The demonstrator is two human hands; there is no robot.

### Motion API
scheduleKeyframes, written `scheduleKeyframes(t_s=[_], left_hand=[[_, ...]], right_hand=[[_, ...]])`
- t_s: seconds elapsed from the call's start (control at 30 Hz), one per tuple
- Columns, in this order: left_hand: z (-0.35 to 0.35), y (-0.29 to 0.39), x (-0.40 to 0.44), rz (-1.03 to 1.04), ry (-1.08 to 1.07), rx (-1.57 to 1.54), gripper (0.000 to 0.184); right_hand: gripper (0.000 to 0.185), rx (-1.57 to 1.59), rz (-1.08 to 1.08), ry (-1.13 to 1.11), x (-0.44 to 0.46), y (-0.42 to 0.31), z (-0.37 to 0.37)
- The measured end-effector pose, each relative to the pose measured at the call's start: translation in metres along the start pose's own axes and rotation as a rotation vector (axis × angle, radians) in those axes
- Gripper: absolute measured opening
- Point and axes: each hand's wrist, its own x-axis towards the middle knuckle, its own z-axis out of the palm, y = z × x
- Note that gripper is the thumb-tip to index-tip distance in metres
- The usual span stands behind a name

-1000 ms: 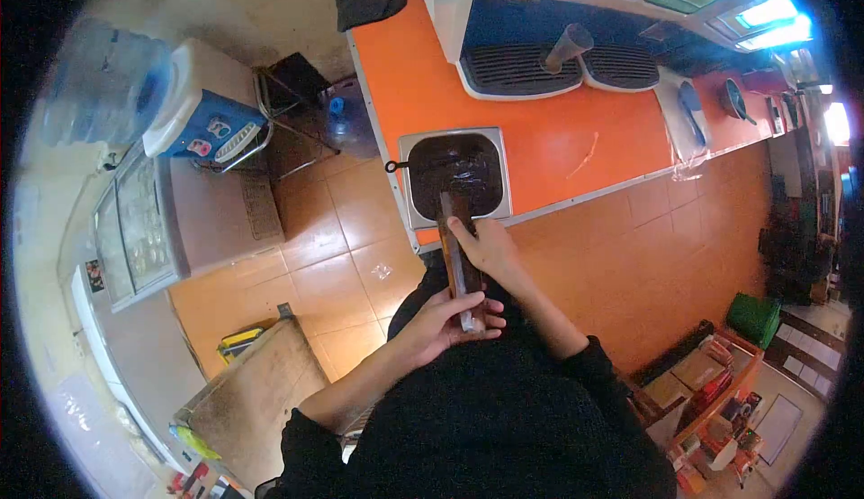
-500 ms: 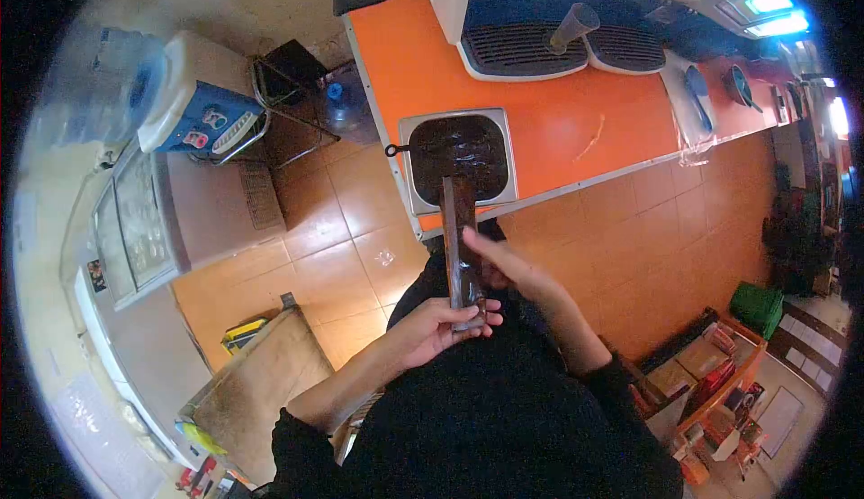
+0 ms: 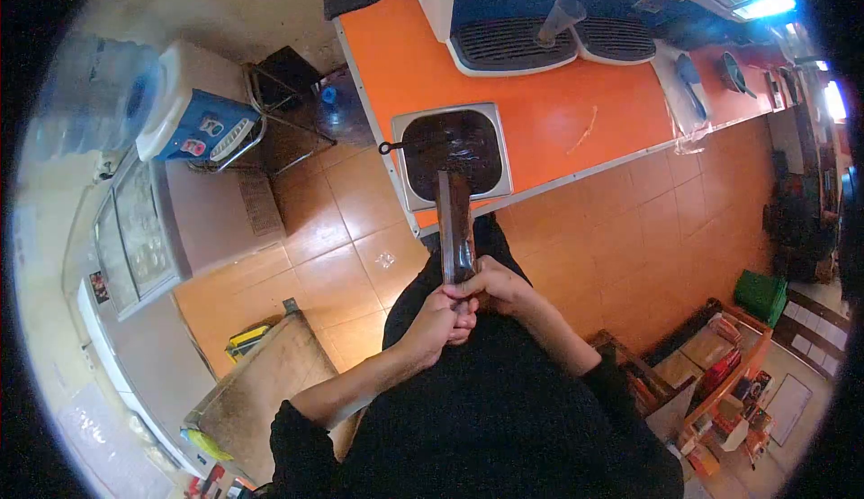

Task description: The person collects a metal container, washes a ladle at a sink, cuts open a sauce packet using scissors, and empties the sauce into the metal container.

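Note:
A long, narrow, dark brown, glossy packet-like thing (image 3: 461,229) stretches from my hands to the sink-like basin ahead; I cannot make out its exact kind. My left hand (image 3: 437,328) is closed around its near end. Beside it, my right hand (image 3: 497,287) is closed on the same end from the right, its thumb close to the left one. The packet's far end reaches over the near rim of the square metal-rimmed basin (image 3: 506,152), which has a dark, shiny inside. A black handle with a ring end (image 3: 387,148) juts over the basin's left rim.
The basin is set in an orange counter (image 3: 549,130). Dark drip trays (image 3: 513,49) stand at the back, with a clear plastic cup (image 3: 562,17) on one. A blue-and-white water dispenser (image 3: 202,125) is at left, a brown-topped table (image 3: 261,391) at lower left, and an orange shelf (image 3: 720,382) at right.
My right hand has come down and back from along the packet to its near end, beside my left hand. My left hand has closed more tightly around that end.

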Motion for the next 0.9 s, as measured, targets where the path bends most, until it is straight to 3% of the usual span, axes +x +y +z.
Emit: scheduleKeyframes(t_s=[0.13,0.23,0.63,0.9], left_hand=[[0.008,-0.005,-0.001,0.109,0.126,0.025,0.010],[0.004,-0.001,-0.002,0.011,-0.004,0.112,0.009],[0.009,0.000,-0.002,0.171,-0.048,0.342,0.009],[0.011,0.004,0.001,0.219,-0.114,0.360,0.013]], right_hand=[[0.020,0.181,-0.003,-0.033,-0.009,-0.022,0.009],[0.021,0.255,-0.002,-0.054,0.003,-0.017,0.001],[0.025,0.437,-0.117,-0.026,0.033,-0.032,-0.020],[0.021,0.445,-0.049,0.016,0.041,-0.055,-0.027]])
